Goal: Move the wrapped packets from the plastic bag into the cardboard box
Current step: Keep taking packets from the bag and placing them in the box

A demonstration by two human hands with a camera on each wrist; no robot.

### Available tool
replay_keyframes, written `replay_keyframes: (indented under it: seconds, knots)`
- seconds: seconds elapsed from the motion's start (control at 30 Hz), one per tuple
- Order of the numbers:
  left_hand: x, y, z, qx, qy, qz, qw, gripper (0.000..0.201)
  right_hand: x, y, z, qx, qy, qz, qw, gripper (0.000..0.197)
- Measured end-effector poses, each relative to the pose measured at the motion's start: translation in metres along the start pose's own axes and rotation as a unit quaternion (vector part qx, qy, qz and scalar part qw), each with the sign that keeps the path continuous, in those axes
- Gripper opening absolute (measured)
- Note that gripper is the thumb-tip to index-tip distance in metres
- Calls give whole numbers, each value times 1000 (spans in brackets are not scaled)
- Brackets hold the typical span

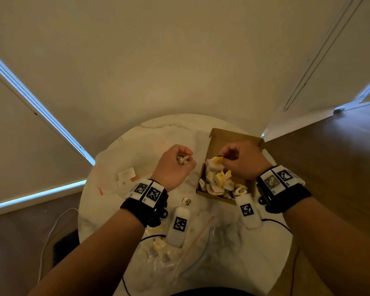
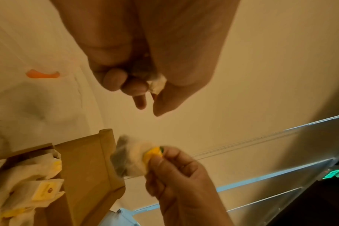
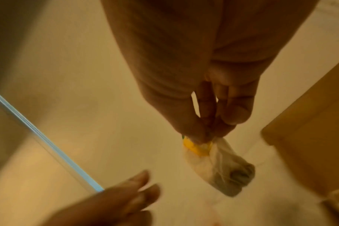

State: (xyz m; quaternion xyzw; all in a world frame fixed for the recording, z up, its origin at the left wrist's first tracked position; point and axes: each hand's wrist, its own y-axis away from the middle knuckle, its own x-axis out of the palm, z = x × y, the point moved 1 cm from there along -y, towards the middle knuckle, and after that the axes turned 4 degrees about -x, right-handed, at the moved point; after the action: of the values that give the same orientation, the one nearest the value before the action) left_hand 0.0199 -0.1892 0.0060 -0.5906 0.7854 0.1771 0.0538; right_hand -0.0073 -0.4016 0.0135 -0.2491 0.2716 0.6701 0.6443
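An open cardboard box (image 1: 219, 138) at the right of the round table holds several white packets with yellow tags (image 1: 219, 180). My right hand (image 1: 229, 155) hangs over the box and pinches one wrapped packet (image 3: 219, 165) by its yellow tag (image 2: 153, 154). My left hand (image 1: 183, 160), left of the box, is curled round a small white packet (image 2: 157, 84). A clear plastic bag (image 1: 169, 253) lies near me with a few packets inside. One small packet (image 1: 186, 201) lies loose on the table.
The marble table (image 1: 158, 135) also carries white paper cards (image 1: 126, 175) and an orange-tipped clear wrapper (image 1: 100, 191) at the left. A thin pink stick (image 1: 192, 246) lies across the bag. Walls stand close behind, wood floor to the sides.
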Motion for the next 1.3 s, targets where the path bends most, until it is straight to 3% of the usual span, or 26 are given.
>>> replay_keyframes:
  seconds: [0.13,0.27,0.43,0.6,0.73,0.83,0.93,1.0,1.1,1.3]
  knots:
    - [-3,-6,19,-104,33,49,993,30,12,-8,-68,83,96,22,992,7]
    - [-10,-7,32,-113,13,64,991,40,28,-15,-122,172,171,44,969,15]
    - [-17,-5,46,-107,6,53,993,37,41,-21,-141,182,193,34,964,20]
    - [-18,-5,56,-111,36,26,993,33,51,-19,-140,165,279,171,930,29]
    - [-19,-3,62,-117,60,11,991,26,37,-21,-128,164,278,101,941,23]
    - [-23,0,68,-115,62,-12,991,20,42,-21,-107,103,230,43,967,19]
    - [-29,4,74,-122,67,-36,990,15,81,-22,-71,-11,211,109,971,20]
    - [-33,6,78,-131,77,-48,987,14,116,-24,-53,-74,257,182,946,21]
    - [-43,11,86,-145,97,-71,982,14,160,-31,-44,-121,365,287,877,26]
    - [-66,30,99,-151,122,-92,977,12,196,-30,-35,-124,340,408,838,42]
